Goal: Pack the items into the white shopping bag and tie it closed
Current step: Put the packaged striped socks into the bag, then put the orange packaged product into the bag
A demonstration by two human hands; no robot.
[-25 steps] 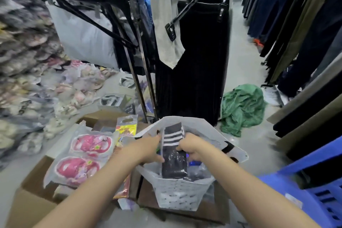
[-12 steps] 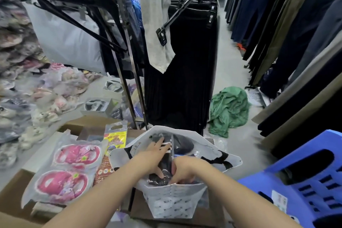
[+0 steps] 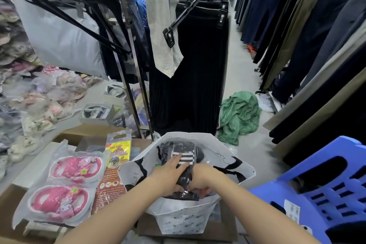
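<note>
- Hands both reach into the open mouth of the white shopping bag [image 3: 178, 222], which stands upright on a cardboard box [image 3: 146, 228].
- Straight fingers of the left hand [image 3: 168, 170] press flat on a black sock pack [image 3: 185, 155] with white stripes, inside the bag.
- Curled fingers of the right hand [image 3: 204, 178] grip the near end of that pack.
- Outside the bag, to its left, lie pink sandals [image 3: 67, 184] in clear plastic, with a yellow packet [image 3: 116, 152] between.
- At the right stands a blue stool [image 3: 326, 190]; a green cloth [image 3: 239, 115] lies on the floor beyond.
</note>
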